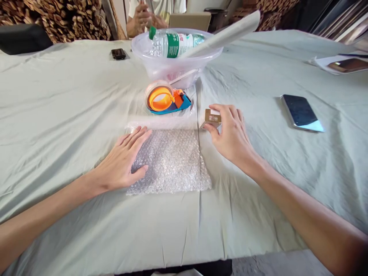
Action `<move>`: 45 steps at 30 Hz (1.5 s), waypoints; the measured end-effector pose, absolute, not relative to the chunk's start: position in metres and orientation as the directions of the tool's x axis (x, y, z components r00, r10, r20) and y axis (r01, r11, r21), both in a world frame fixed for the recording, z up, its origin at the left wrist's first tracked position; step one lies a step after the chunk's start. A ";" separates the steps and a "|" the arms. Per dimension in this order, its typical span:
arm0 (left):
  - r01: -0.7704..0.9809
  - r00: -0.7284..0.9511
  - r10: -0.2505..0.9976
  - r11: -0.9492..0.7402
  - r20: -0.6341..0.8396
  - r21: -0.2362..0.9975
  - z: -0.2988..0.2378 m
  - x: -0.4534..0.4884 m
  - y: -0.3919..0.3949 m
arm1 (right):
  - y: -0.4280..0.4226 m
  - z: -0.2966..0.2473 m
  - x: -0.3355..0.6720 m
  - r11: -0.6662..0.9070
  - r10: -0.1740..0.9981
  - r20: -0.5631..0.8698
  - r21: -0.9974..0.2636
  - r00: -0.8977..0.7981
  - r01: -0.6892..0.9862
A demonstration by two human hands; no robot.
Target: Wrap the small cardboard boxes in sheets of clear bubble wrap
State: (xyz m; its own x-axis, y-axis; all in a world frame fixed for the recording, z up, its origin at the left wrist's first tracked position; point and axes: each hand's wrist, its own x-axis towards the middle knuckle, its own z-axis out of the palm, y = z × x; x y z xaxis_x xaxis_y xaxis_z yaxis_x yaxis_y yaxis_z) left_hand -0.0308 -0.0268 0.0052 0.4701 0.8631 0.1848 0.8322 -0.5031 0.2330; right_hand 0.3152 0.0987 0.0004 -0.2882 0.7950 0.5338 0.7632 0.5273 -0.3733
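A sheet of bubble wrap (172, 161) lies flat on the pale green tablecloth in front of me. My left hand (123, 163) rests on its left edge, fingers stretched out and flat. My right hand (230, 132) pinches a small brown box (211, 118) between thumb and fingers, just past the sheet's upper right corner. The box touches or hovers just above the cloth; I cannot tell which.
An orange and blue tape dispenser (165, 100) sits behind the wrap. Behind it stands a clear plastic bowl (161, 65) holding a water bottle (172, 44) and a white roll (227, 34). A phone (301, 113) lies at right. Another person's hands (143, 17) work across the table.
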 end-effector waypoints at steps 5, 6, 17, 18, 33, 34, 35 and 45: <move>0.829 0.420 0.895 -0.447 0.152 0.336 0.009 -0.031 -0.026 | 0.094 0.004 0.314 0.523 0.782 0.556 -0.344 -0.280 0.779; 0.831 0.395 0.904 -0.426 0.160 0.357 0.009 -0.031 -0.026 | 0.090 0.008 0.311 0.555 0.751 0.596 -0.338 -0.283 0.760; 0.838 0.391 0.877 -0.465 0.278 0.287 0.004 -0.027 -0.028 | 0.066 0.023 0.298 0.777 0.556 0.620 -0.152 -0.553 0.611; 0.840 0.392 0.874 -0.467 0.286 0.276 0.002 -0.027 -0.028 | 0.069 0.019 0.299 0.730 0.606 0.597 -0.156 -0.526 0.665; 0.824 0.474 0.861 -0.508 0.184 0.250 0.008 -0.028 -0.022 | 0.071 0.034 0.314 0.664 0.655 0.683 -0.315 -0.324 0.678; 0.821 0.487 0.852 -0.522 0.194 0.232 0.007 -0.028 -0.022 | 0.062 0.038 0.307 0.750 0.576 0.744 -0.315 -0.340 0.582; 0.817 0.499 0.843 -0.535 0.198 0.218 0.006 -0.028 -0.022 | 0.053 0.040 0.300 0.825 0.496 0.786 -0.294 -0.369 0.483; 0.801 0.527 0.833 -0.552 0.168 0.230 0.002 -0.028 -0.021 | 0.030 0.003 0.265 0.830 0.519 0.486 -0.483 -0.703 0.279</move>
State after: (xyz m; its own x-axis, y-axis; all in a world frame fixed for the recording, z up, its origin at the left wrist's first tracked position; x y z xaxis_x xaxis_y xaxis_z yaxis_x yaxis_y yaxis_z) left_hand -0.0276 -0.0209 0.0015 0.5266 0.8335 0.1676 0.8012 -0.5524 0.2301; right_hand 0.2648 0.0297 0.0032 -0.7035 0.5190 0.4856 0.2793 0.8301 -0.4826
